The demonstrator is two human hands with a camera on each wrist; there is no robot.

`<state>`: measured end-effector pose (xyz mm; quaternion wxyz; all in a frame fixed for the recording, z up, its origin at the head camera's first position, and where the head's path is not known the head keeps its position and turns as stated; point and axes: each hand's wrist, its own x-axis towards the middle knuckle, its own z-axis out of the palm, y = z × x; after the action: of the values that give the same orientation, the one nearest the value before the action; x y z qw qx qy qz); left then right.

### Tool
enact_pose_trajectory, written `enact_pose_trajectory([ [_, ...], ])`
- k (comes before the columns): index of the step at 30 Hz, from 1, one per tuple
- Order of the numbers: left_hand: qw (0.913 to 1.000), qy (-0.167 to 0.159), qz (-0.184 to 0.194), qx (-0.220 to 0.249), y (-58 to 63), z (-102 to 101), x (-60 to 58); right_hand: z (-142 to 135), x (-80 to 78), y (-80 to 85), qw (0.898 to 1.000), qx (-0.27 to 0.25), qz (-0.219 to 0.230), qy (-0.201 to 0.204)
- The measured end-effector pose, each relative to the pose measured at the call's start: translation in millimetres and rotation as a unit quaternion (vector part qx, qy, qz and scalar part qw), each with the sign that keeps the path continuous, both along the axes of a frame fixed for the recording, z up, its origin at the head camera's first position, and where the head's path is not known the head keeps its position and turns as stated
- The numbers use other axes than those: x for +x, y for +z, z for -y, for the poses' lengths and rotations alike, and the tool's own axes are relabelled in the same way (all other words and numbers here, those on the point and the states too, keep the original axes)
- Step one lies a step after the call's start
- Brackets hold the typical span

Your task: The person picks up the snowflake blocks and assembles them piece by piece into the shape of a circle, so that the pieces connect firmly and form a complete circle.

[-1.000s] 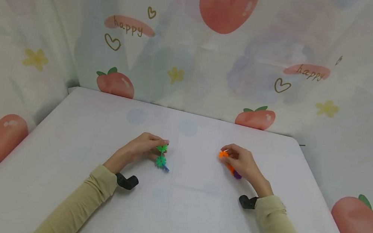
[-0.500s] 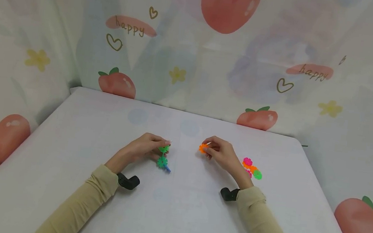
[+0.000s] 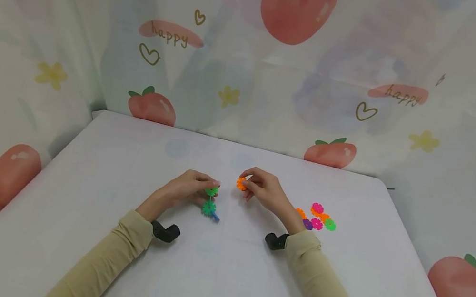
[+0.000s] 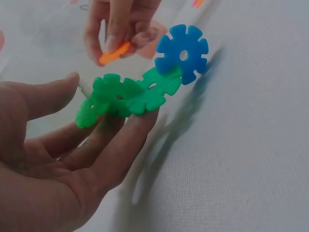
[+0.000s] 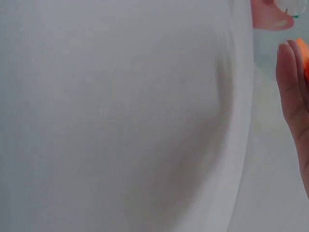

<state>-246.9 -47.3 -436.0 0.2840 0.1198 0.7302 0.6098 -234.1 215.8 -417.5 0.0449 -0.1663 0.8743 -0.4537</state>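
Note:
My left hand holds a chain of joined notched plastic discs, thumb on one side and fingers beneath. In the left wrist view, green discs form its middle and a blue disc stands at its far end. A whitish piece shows edge-on near the thumb tip. My right hand pinches a loose orange notched disc between thumb and fingers, a short gap to the right of the chain. Only the edge of that hand and a bit of orange show in the right wrist view.
On the white table, right of my right forearm, lies a loose group of discs: pink discs, a purple disc, a green disc and orange ones. A patterned curtain hangs behind the table.
My right hand has lifted the orange disc from the group on the right and carried it left, close to the chain. My left hand stays nearly still with the chain.

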Motion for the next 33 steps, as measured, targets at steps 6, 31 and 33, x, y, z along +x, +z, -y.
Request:
enact_pose_trajectory([
  [6, 1.0, -0.004, -0.008, 0.004, -0.8, -0.4, -0.1, 16.4, -3.6, 1.9, 0.999, -0.027, 0.0, 0.016],
  [31, 0.9985, 0.031, -0.035, -0.029, -2.0, -10.0, 4.1, 31.8, -7.5, 7.8, 0.999, -0.021, -0.001, 0.04],
  [33, 0.9978, 0.035, -0.043, -0.036, -2.5, -10.0, 4.6, 33.3, -8.3, 8.4, 0.999, -0.015, 0.004, 0.044],
])
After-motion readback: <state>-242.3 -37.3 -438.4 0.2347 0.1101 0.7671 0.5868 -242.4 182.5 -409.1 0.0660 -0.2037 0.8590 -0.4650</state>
